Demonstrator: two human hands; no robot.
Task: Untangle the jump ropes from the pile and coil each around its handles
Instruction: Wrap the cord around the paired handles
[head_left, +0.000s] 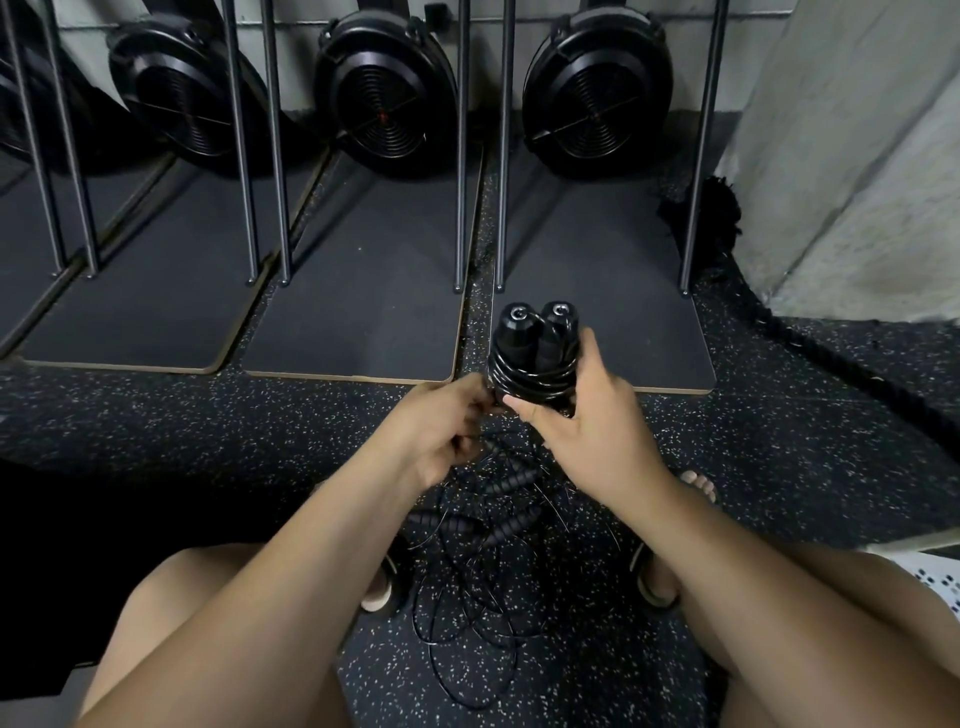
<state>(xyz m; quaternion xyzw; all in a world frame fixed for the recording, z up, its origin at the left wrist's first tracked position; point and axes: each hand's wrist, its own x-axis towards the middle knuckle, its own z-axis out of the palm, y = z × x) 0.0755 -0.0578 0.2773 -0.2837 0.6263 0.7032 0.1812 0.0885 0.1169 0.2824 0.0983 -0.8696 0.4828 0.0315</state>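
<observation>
The right hand (587, 431) is gripping the coiled jump rope (535, 358), with fingers and thumb curling round the cord wound about its two upright handles, held above the speckled floor (208, 415). The left hand (441, 426) is pinching the cord at the coil's lower left edge with curled fingers. The tangled pile (493, 525) is lying on the floor between the feet.

Coiled rope (532, 358) between both hands — tangled pile (483, 545) below, on floor (208, 415) between the feet.
</observation>
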